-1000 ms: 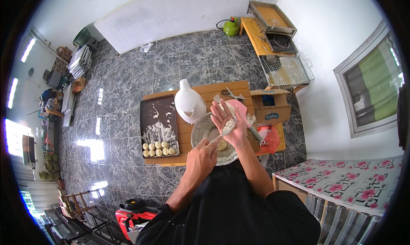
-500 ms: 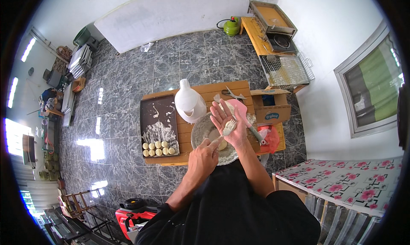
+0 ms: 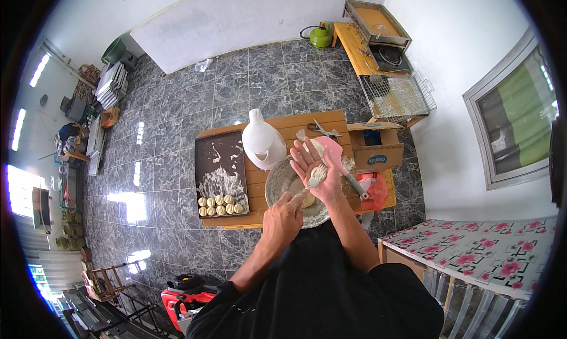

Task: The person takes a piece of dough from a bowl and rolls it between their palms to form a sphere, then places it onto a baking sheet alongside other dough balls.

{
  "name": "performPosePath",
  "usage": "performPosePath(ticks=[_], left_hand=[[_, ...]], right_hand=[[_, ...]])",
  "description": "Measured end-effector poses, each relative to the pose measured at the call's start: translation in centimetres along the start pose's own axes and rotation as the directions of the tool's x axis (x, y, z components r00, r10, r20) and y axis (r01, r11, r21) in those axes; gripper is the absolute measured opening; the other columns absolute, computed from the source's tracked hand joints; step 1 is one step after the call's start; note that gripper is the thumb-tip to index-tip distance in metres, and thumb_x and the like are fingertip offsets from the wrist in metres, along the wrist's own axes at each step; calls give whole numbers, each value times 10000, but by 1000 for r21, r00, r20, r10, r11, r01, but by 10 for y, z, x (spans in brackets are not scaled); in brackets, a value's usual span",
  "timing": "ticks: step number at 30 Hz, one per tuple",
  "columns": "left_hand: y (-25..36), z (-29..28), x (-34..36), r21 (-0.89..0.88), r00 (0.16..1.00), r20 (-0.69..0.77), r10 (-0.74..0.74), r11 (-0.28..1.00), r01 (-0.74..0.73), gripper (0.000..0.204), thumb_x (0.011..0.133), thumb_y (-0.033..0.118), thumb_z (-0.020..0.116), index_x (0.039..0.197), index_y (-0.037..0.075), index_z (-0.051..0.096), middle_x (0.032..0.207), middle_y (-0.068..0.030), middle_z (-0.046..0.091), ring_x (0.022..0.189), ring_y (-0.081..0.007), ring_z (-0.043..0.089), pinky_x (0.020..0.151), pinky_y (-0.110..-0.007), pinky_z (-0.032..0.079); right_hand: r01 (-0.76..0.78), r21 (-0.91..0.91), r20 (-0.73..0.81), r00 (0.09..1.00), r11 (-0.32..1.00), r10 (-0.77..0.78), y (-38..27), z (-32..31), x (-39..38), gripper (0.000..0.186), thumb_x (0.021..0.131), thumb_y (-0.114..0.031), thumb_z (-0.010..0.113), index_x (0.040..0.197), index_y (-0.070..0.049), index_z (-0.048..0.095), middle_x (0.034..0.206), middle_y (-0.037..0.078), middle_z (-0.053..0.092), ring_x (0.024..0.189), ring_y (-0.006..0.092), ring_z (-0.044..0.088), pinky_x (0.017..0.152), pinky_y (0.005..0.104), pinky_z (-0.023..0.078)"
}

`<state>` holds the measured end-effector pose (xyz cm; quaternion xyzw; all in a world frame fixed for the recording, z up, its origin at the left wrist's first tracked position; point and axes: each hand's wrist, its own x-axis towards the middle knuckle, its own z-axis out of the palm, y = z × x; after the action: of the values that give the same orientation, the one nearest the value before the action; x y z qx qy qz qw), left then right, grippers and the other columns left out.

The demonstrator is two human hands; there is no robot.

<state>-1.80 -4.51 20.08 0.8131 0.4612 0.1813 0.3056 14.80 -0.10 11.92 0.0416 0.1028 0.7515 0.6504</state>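
Note:
My left hand [image 3: 282,224] is closed around a pale, thin-handled tool [image 3: 300,196] that reaches up and right to my other palm. Palm up and fingers spread, my right hand [image 3: 316,170] has a lump of whitish paste or dough [image 3: 318,174] on it. The tool's end meets this lump; its exact shape is covered. Beneath both hands is a round metal bowl [image 3: 276,184], smeared with pale residue and partly hidden. To the left, a dark baking tray [image 3: 220,153] dusted with white powder bears several round, cream, ridged dough balls [image 3: 220,210] along its near edge.
On the wooden table [image 3: 255,188] stands a white jug [image 3: 258,139] beyond the bowl. Scissors [image 3: 323,128] lie at the far edge. A pink item [image 3: 335,151] and grey-green handle [image 3: 356,186] are right of my palm, near a red plastic bag [image 3: 376,192] and cardboard box [image 3: 383,147].
The lump on my right palm looks slightly rounder, and the tool's end has shifted a little against it. My hands stay in nearly the same place.

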Motion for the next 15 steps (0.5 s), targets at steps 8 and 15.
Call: performPosePath(ticks=[8,15], left_hand=[[2,2,-2,-17,999,-2,-50,999,50,368,854,60,581,1206,118,671,884,-155,610,817,-370,634,720,-440,510],[-1,2,-3,24,1000,-6,-15,1000,15,377,878,113,587,1249,148,648,888,-138,597,780,-356,643,677,-456,520]], right_hand=[[0,-26,-22,1000,1000,-1,1,-2,1,567,1039,-464,344,1477,-107,389,1486,141,439,1396,320,386,1159,500,332],[-6,-23,-20,1000,1000,6,2,-4,1,570,1043,-470,309,1480,-111,383,1493,134,431,1405,317,371,1164,501,322]])
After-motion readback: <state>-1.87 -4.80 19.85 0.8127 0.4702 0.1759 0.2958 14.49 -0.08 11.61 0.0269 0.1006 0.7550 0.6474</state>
